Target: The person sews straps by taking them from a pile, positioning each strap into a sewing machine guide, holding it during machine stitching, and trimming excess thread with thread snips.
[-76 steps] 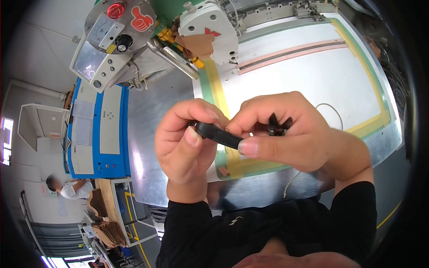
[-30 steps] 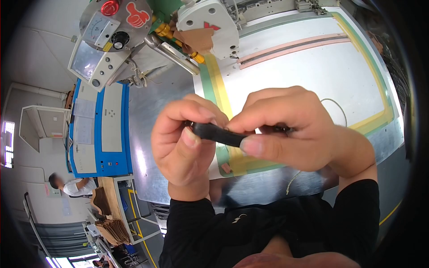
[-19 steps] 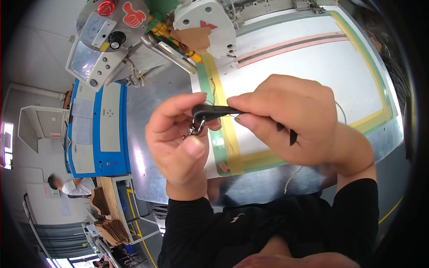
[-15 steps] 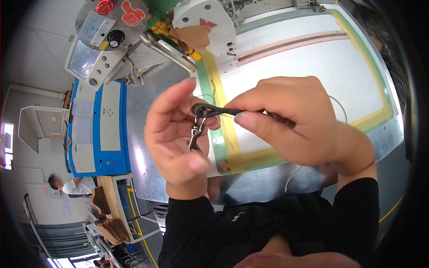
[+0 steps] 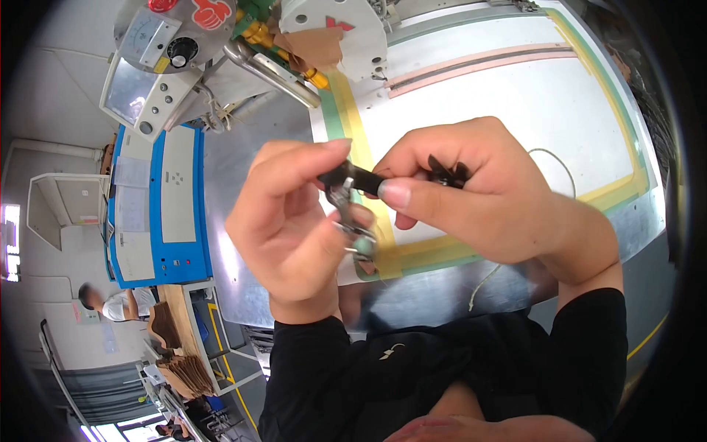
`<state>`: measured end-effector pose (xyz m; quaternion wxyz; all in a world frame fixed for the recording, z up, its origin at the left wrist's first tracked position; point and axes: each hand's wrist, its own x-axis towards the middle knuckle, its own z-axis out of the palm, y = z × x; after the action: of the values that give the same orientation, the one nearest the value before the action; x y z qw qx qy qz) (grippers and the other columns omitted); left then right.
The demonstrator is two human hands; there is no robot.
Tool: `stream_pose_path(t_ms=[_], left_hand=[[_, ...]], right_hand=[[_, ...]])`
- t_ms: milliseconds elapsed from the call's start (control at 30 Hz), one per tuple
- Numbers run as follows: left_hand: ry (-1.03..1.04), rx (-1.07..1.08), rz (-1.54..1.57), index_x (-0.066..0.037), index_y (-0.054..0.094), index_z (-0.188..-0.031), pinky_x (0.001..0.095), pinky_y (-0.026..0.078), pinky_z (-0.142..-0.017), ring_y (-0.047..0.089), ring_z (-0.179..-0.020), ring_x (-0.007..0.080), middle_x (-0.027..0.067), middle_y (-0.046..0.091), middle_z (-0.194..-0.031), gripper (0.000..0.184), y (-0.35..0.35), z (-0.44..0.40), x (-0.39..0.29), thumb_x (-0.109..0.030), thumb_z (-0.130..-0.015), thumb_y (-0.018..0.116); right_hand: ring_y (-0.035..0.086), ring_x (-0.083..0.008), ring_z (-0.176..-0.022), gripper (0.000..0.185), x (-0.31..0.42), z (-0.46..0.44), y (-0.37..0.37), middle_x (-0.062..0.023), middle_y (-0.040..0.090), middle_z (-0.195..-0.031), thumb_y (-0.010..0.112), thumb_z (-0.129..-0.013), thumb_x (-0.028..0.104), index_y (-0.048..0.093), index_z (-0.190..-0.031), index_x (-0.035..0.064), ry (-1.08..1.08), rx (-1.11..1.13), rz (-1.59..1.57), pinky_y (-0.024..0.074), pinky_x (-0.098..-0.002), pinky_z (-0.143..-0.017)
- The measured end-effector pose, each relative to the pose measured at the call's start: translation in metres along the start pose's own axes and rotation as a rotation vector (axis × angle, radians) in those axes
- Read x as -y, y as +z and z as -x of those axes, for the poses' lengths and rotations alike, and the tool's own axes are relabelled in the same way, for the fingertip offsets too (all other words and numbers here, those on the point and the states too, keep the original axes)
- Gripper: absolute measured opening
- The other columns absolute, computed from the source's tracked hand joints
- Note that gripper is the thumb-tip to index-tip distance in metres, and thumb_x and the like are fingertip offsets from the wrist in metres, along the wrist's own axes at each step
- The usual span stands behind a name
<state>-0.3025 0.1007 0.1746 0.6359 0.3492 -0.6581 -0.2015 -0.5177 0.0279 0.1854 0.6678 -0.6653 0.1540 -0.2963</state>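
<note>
My right hand (image 5: 486, 191) is closed, pinching a black strap (image 5: 366, 181) between thumb and fingers. Dark strap ends (image 5: 447, 172) poke out of the curled fingers. My left hand (image 5: 283, 228) has its fingers bent around the strap's other end, index finger on top. A silver metal clasp, apparently a swivel hook (image 5: 341, 197), hangs from that end beside the left thumb. Below it, the lower metal part is smeared by motion, and a greenish spot shows there. Both hands are above the white work surface, close together.
Under my hands lies a white board (image 5: 471, 96) edged with green and yellow tape. A pink-edged slot (image 5: 479, 68) crosses it. A machine with a control panel (image 5: 140, 96) stands upper left, beside a blue and white cabinet (image 5: 158, 206). A person (image 5: 121, 303) is at the far left.
The strap has turned, showing its flat side. The left index finger has come down onto its end, and the metal clasp has swung to the right and down. Strap ends now show above the right fingers.
</note>
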Motion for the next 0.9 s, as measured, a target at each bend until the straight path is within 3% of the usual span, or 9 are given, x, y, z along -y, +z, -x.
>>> stream_pose_path(t_ms=[67,167,233,367,500,900], left_hand=[[-0.102,-0.110,0.077,0.013,0.062,-0.122,0.0327,0.052,-0.084,0.066,-0.091,0.0195,0.0185,0.070,-0.109,0.047,0.006,0.001,-0.007,-0.023,-0.095,0.075],[-0.235,-0.198,0.254,0.010,0.065,-0.115,0.0308,0.055,-0.073,0.067,-0.080,0.0181,0.0175,0.072,-0.102,0.034,0.013,-0.002,-0.013,-0.022,-0.102,0.066],[-0.302,-0.192,0.396,0.009,0.065,-0.114,0.0306,0.056,-0.068,0.068,-0.076,0.0182,0.0187,0.072,-0.102,0.032,0.010,-0.002,-0.013,-0.021,-0.103,0.064],[-0.322,-0.172,0.463,0.012,0.056,-0.116,0.0281,0.052,-0.065,0.064,-0.073,0.0157,0.0176,0.069,-0.098,0.033,0.011,-0.001,-0.012,-0.019,-0.112,0.047],[-0.380,-0.190,0.523,0.012,0.056,-0.114,0.0270,0.049,-0.062,0.061,-0.070,0.0147,0.0152,0.067,-0.089,0.034,0.011,-0.002,-0.011,-0.021,-0.113,0.045],[-0.402,-0.131,0.594,0.009,0.056,-0.111,0.0290,0.044,-0.060,0.052,-0.071,0.0141,0.0114,0.060,-0.089,0.040,0.010,-0.002,-0.008,-0.028,-0.115,0.041]], right_hand=[[0.064,-0.0064,-0.075,0.018,0.002,0.000,0.000,-0.0046,0.072,-0.081,0.066,-0.102,0.013,0.073,-0.104,-0.0038,0.019,0.010,0.000,0.0490,-0.0230,-0.067],[0.064,-0.0065,-0.074,0.018,0.006,0.000,0.001,-0.0045,0.072,-0.080,0.066,-0.102,0.012,0.073,-0.104,-0.0038,0.046,0.030,-0.025,0.0486,-0.0230,-0.067],[0.064,-0.0066,-0.073,0.017,0.006,0.001,0.002,-0.0045,0.072,-0.080,0.066,-0.102,0.011,0.073,-0.105,-0.0038,0.050,0.030,-0.031,0.0481,-0.0229,-0.066],[0.064,-0.0071,-0.073,0.017,0.008,0.001,0.002,-0.0050,0.072,-0.080,0.065,-0.100,0.009,0.074,-0.105,-0.0043,0.041,0.031,-0.051,0.0479,-0.0231,-0.066],[0.064,-0.0072,-0.073,0.017,0.005,0.002,0.003,-0.0054,0.072,-0.080,0.065,-0.099,0.008,0.074,-0.106,-0.0044,-0.001,0.037,-0.044,0.0476,-0.0230,-0.065],[0.064,-0.0074,-0.073,0.020,0.005,0.001,0.003,-0.0056,0.072,-0.079,0.062,-0.102,0.009,0.074,-0.108,-0.0065,0.032,0.043,-0.120,0.0484,-0.0228,-0.065]])
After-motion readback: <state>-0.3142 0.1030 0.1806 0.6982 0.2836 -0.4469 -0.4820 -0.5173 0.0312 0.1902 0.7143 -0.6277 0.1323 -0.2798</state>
